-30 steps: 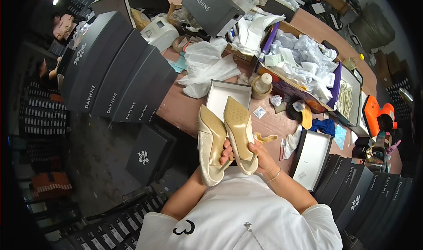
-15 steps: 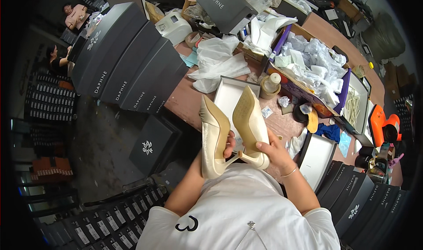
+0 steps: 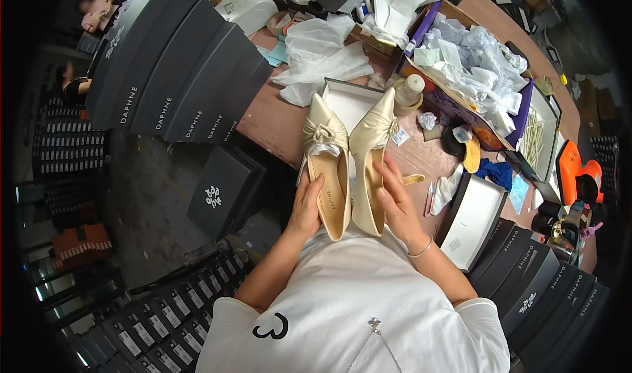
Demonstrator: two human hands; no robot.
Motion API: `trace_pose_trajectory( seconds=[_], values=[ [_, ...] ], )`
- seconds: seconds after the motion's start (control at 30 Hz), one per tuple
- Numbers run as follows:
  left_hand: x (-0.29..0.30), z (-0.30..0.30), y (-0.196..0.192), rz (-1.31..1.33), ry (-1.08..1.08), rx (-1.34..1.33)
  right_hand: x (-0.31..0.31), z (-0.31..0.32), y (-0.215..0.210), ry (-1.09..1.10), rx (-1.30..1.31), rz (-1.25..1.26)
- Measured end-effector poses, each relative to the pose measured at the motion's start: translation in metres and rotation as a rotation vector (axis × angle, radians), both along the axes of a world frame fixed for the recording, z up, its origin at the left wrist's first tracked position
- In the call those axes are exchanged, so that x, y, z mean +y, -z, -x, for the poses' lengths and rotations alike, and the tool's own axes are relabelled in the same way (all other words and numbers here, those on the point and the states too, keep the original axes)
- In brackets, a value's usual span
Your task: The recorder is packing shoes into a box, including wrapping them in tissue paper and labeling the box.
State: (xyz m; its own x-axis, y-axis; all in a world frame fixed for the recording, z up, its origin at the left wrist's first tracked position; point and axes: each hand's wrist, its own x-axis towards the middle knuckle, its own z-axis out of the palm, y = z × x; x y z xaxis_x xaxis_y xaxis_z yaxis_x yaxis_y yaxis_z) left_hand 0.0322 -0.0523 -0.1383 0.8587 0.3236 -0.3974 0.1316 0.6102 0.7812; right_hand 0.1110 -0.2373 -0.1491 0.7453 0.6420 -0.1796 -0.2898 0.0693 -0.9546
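Two cream satin pumps with pointed toes and knotted fronts are held side by side before me, insoles up and toes away. My left hand [image 3: 307,205] grips the left pump [image 3: 327,166], thumb over its inner edge. Around the outer side of the right pump [image 3: 370,169] is my right hand [image 3: 397,202], its fingers reaching to the shoe's opening. White paper shows inside the left pump's toe. Beyond the toes lies an open shoebox part [image 3: 342,97] with a white inside, partly covered by the shoes. The heels are hidden from view.
Dark shoeboxes [image 3: 191,77] stand stacked at the left, more [image 3: 533,287] at the right. A purple-edged carton [image 3: 520,113] holds crumpled white paper. On the table are a pump bottle [image 3: 412,93], white tissue [image 3: 322,54], an open box [image 3: 469,225] and an orange tape dispenser [image 3: 573,182].
Both pumps have been turned over from soles showing to insoles and knotted fronts showing. My hands have shifted to the shoes' outer sides. The view has tipped slightly.
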Motion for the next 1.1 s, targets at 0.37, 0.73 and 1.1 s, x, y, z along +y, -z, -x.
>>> trace_pose_trajectory(
  seconds=[0.37, 0.73, 1.1],
  values=[
    [-0.006, 0.002, -0.007, -0.041, -0.04, -0.051, 0.007, 0.005, -0.005, 0.166, -0.107, 0.123],
    [-0.015, 0.016, 0.014, -0.094, -0.01, -0.024, 0.002, 0.024, 0.004, 0.228, -0.008, 0.11],
    [0.039, -0.009, 0.005, -0.154, -0.177, 0.072, -0.047, 0.007, 0.035, 0.251, 0.202, 0.15]
  ],
)
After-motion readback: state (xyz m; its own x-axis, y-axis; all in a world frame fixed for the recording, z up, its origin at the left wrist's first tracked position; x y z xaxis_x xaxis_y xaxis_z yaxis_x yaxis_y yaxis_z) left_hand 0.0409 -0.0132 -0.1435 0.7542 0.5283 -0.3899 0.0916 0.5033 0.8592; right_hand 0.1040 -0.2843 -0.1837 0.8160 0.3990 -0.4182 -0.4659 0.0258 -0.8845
